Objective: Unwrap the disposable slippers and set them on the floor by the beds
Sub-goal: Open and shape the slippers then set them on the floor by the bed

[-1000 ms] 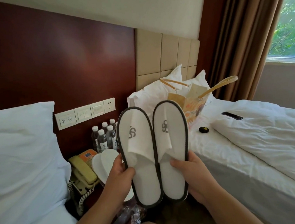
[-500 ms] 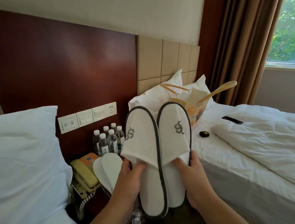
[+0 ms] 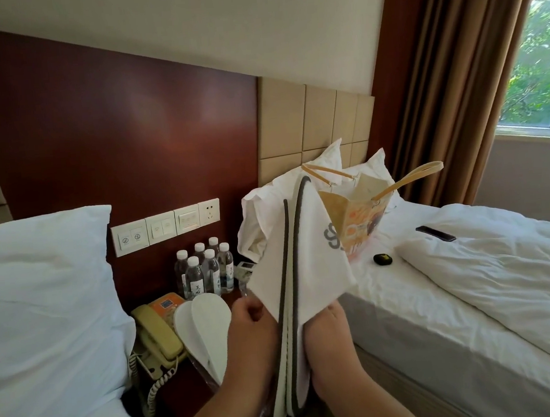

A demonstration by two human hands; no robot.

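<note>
I am pressing the pair of white terry slippers [image 3: 309, 272] sole to sole, grey-piped edges facing me, my left hand [image 3: 250, 340] and right hand [image 3: 329, 346] clamping the heels from either side. Half a second ago they were lying flat and side by side, logos toward me; now they are standing on edge between the two beds, above the gap. A second pair of slippers [image 3: 201, 328] is leaning by the beige telephone [image 3: 156, 335] on the nightstand, near the water bottles [image 3: 204, 271]. The crumpled duvet [image 3: 492, 275] is hanging near my right wrist.
</note>
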